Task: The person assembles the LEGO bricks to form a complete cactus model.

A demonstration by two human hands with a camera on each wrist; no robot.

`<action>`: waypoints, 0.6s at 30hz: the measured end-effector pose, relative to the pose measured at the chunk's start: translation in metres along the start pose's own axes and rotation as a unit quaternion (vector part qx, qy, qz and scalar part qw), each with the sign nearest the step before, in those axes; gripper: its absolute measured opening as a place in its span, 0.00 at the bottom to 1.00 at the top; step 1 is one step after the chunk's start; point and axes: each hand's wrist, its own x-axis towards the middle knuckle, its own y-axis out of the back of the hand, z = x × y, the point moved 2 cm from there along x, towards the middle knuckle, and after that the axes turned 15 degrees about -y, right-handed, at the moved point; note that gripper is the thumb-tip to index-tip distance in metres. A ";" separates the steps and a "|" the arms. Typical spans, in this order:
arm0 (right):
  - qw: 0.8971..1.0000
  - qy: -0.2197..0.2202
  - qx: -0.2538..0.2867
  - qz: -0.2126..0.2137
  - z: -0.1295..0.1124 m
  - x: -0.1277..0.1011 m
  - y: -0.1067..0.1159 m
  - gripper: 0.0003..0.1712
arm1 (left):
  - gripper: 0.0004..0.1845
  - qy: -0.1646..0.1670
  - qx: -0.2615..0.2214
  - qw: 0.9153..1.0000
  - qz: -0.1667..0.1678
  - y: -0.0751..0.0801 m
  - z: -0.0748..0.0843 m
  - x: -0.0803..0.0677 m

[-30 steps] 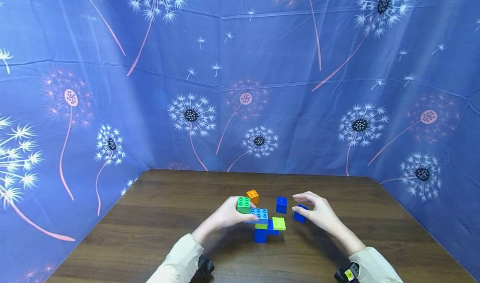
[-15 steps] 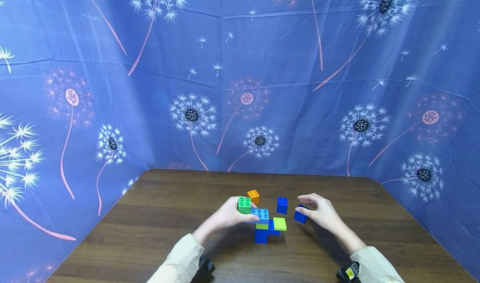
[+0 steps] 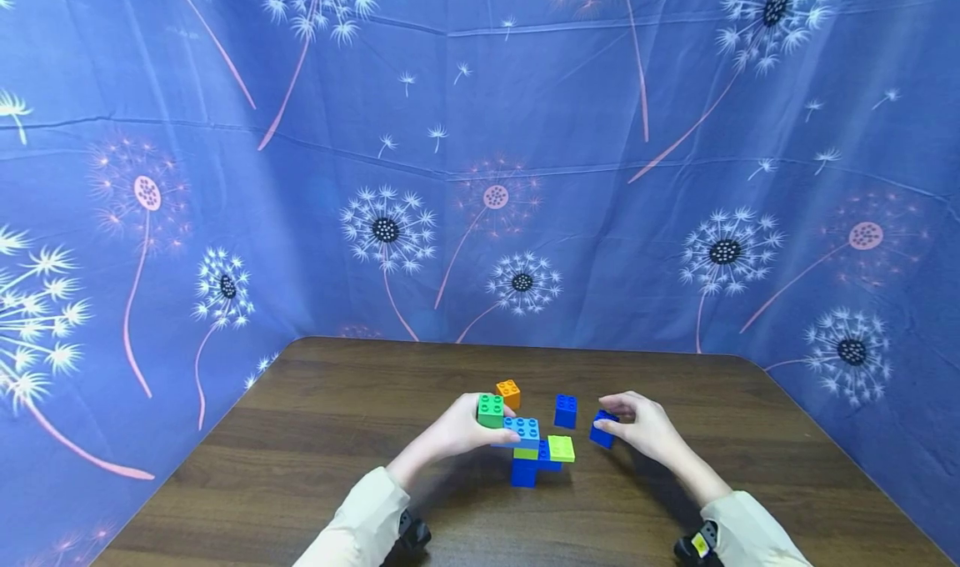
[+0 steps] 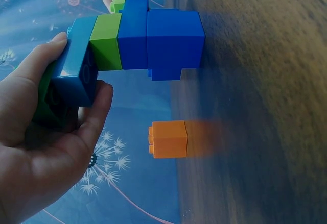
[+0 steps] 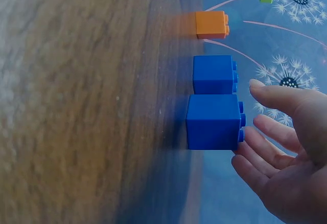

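Your left hand [image 3: 457,432] gripped the stacked blue-and-green plastic brick assembly [image 3: 528,449] at centre frame; your right hand [image 3: 641,428], fingers relaxed open, had closed in on the square dark-blue plastic brick [image 3: 602,430].

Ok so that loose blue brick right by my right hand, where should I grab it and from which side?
Pinch the blue brick across two opposite flat side walls, coming from above with the right hand. It sits studs-up on the table, so the smooth walls give the fingers flat faces. The second blue brick stands close beside it, so avoid that side.
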 end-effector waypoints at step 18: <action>0.999 -0.004 -0.043 -0.009 0.003 -0.001 -0.009 0.24 | 0.17 -0.010 -0.010 1.000 -0.002 0.001 -0.002 0.000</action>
